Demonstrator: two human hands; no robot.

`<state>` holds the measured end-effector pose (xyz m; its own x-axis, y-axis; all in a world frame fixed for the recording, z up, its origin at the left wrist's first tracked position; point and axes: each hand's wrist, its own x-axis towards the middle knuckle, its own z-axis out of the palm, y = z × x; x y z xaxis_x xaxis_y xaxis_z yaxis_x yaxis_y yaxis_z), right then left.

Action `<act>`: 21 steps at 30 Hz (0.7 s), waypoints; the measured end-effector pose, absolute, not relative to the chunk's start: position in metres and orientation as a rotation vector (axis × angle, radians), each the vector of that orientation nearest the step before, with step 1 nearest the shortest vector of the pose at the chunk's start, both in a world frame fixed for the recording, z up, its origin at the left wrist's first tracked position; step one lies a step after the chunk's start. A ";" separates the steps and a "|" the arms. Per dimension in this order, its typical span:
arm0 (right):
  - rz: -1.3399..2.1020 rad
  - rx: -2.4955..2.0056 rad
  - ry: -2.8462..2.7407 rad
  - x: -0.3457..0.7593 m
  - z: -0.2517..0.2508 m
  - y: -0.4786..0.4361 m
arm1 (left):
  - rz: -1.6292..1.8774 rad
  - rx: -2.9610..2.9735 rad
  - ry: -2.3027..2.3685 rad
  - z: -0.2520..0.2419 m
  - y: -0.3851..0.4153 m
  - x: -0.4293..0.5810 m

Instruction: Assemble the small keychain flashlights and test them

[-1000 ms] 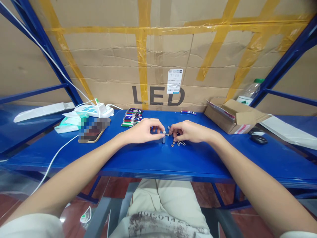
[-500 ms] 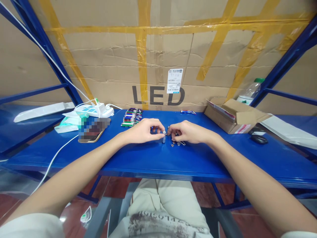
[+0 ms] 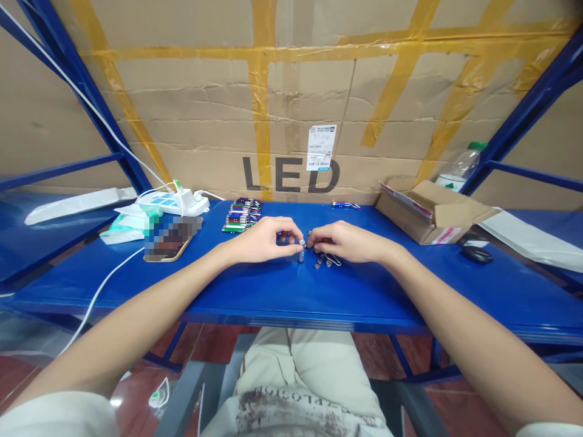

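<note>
My left hand [image 3: 276,238] is closed in a pinch on a small silver piece [image 3: 302,243], just above a short metal cylinder [image 3: 301,257] on the blue table. I cannot tell whether the two are joined. Close by on the right, my right hand [image 3: 344,241] has its thumb and fingertips pinched together; what they hold, if anything, is too small to make out. Below the right fingers lie small round button cells [image 3: 317,266] and a wire-like metal clip [image 3: 334,260]. Several coloured keychain flashlights [image 3: 241,220] lie in a row beyond my left hand.
A blue flashlight [image 3: 346,206] lies at the table's back. An open cardboard box [image 3: 449,215], a black mouse [image 3: 477,255] and a plastic bottle [image 3: 464,162] are on the right. To the left are a phone [image 3: 173,240], a power strip [image 3: 186,202] and white-green packaging [image 3: 130,224].
My right thumb and fingers have straightened slightly and lifted off the small parts, so more of the button cells and clip shows. My left hand stays nearly still.
</note>
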<state>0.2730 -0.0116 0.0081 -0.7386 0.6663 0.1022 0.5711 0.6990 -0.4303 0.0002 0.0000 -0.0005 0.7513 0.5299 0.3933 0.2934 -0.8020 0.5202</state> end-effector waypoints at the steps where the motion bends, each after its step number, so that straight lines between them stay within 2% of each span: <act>1: 0.559 -1.000 -2.649 0.274 0.009 -0.012 | 0.751 2.518 0.624 -0.001 0.000 0.000; 7: 0.725 -1.082 -2.664 0.280 0.016 -0.012 | 0.747 2.509 0.636 0.001 -0.002 0.001; 21: 0.730 -1.064 -2.612 0.276 0.011 -0.011 | 0.734 2.506 0.645 0.001 -0.002 0.001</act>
